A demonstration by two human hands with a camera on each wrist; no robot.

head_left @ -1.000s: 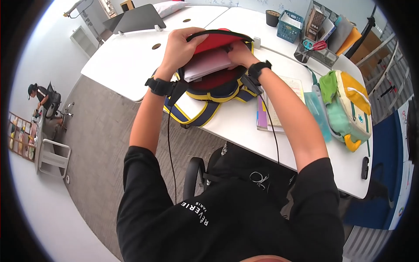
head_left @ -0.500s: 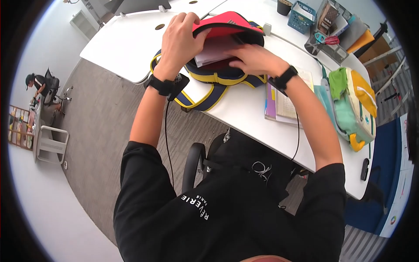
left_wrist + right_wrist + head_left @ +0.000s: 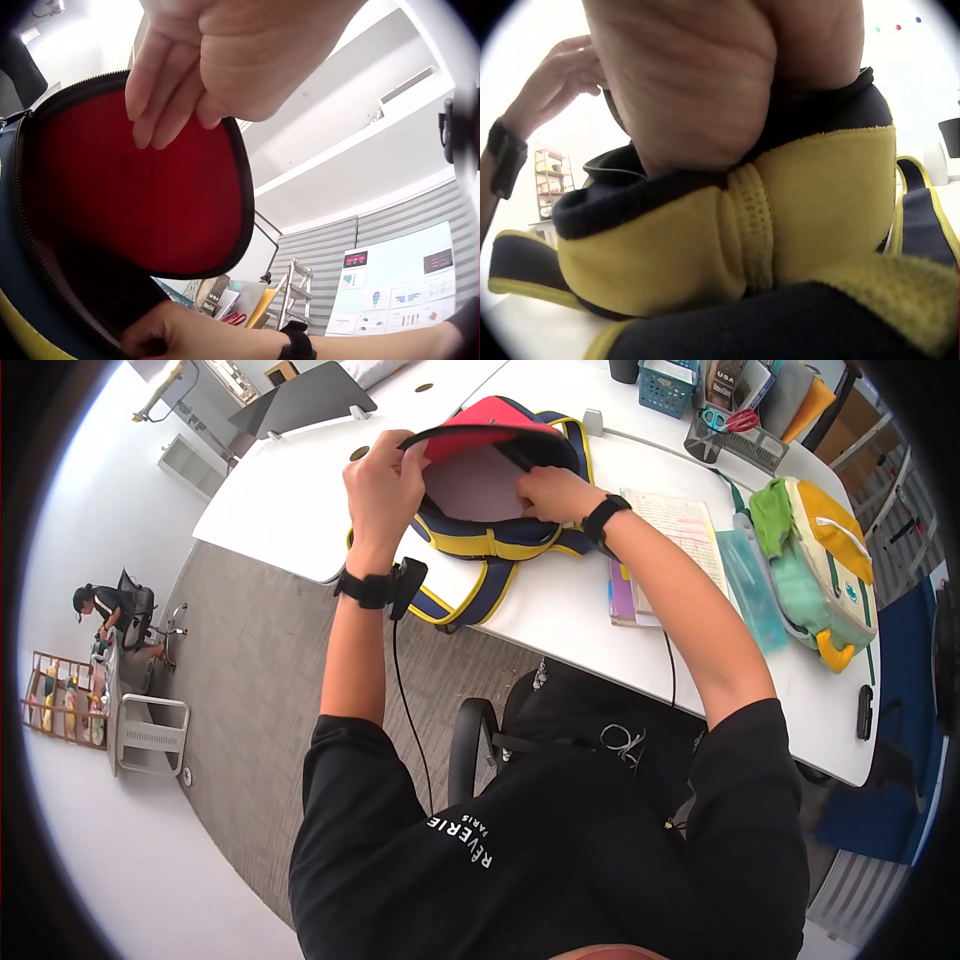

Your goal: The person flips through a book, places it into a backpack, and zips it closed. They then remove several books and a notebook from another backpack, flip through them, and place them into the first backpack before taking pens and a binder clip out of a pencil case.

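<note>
A navy backpack with yellow trim lies on the white table, its red flap raised and its zip undone. My left hand pinches the edge of that flap at the upper left of the opening. At the right side of the opening, my right hand has its fingers curled over the rim, as the left wrist view also shows. A pale, paper-like surface shows inside the backpack. The right wrist view has my palm close over the rim, which hides the fingertips.
To the right lie an open notebook, a blue translucent pouch and a green-and-yellow backpack. A desk organizer with scissors and a blue basket stand behind. A person sits far left.
My right hand has come out from the papers inside the backpack and moved to the rim. The papers no longer stick up as a stack. My left hand stays on the flap.
</note>
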